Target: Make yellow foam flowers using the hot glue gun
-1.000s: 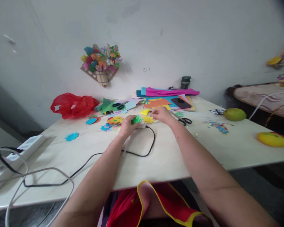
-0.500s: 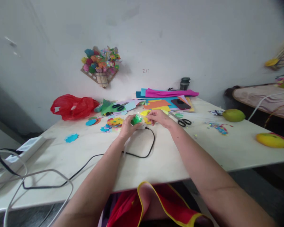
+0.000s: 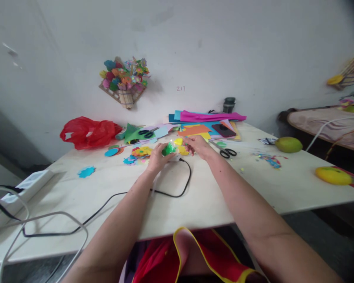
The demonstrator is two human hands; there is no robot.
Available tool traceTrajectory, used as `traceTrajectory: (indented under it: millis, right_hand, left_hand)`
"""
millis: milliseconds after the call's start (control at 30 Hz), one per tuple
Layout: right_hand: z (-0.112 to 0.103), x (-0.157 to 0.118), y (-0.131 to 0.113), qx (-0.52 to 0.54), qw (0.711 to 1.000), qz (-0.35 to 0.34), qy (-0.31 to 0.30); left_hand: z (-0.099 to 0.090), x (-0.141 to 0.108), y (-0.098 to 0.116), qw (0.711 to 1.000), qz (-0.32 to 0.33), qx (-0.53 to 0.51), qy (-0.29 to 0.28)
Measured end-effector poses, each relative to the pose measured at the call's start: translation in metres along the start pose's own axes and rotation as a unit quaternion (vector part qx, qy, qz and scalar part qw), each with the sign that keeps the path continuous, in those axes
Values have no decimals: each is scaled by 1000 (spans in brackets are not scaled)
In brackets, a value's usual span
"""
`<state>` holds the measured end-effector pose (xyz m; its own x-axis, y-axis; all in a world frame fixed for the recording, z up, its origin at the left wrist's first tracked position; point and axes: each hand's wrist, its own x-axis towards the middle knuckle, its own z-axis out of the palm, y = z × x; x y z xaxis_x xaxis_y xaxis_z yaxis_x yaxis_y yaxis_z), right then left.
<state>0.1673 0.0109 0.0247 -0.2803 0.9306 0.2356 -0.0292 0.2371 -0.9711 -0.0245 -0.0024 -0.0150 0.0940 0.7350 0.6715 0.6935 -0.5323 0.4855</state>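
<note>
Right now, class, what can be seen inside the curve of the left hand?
Inside the curve of the left hand, a shiny green thing shows. Whatever lies against the palm is covered by the hand, so it cannot be seen.

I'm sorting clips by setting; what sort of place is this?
Probably an indoor craft workspace: a flat blue scalloped cutout, a long magenta sheet and a colourful, artificial-looking wall-hung bouquet suggest it.

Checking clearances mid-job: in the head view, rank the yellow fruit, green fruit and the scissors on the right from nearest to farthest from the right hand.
1. Scissors, just right of the right hand.
2. Green fruit, farther right.
3. Yellow fruit, farthest right and closer to the camera.
</note>
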Motion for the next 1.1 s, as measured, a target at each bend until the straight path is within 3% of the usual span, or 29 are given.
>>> traceTrajectory:
  millis: [167, 333, 533, 633, 733, 867, 1000, 1100]
  right_hand:
    - [-11, 7, 3, -14, 997, -32, 75]
    - [-30, 11, 1, -15, 978, -74, 195]
    - [-49, 16, 2, 12, 942, -125, 311]
    - [-56, 21, 8, 0, 938, -138, 317]
    - [-59, 25, 14, -11, 945, -130, 301]
    - [-56, 27, 19, 4, 957, -103, 270]
    - [-46, 22, 18, -13, 968, -67, 239]
    - [-39, 16, 16, -91, 970, -62, 217]
  left_hand:
    - [3, 3, 5, 999, 5, 13, -33]
    - [15, 19, 23, 986, 9, 84, -142]
    - [58, 44, 58, 950, 89, 166, -249]
    - [84, 51, 71, 934, 131, 200, -264]
    - [98, 54, 75, 926, 155, 205, -277]
    - [88, 56, 68, 942, 101, 199, -250]
    - [57, 59, 55, 972, 23, 132, -194]
    - [31, 55, 47, 987, -78, 53, -133]
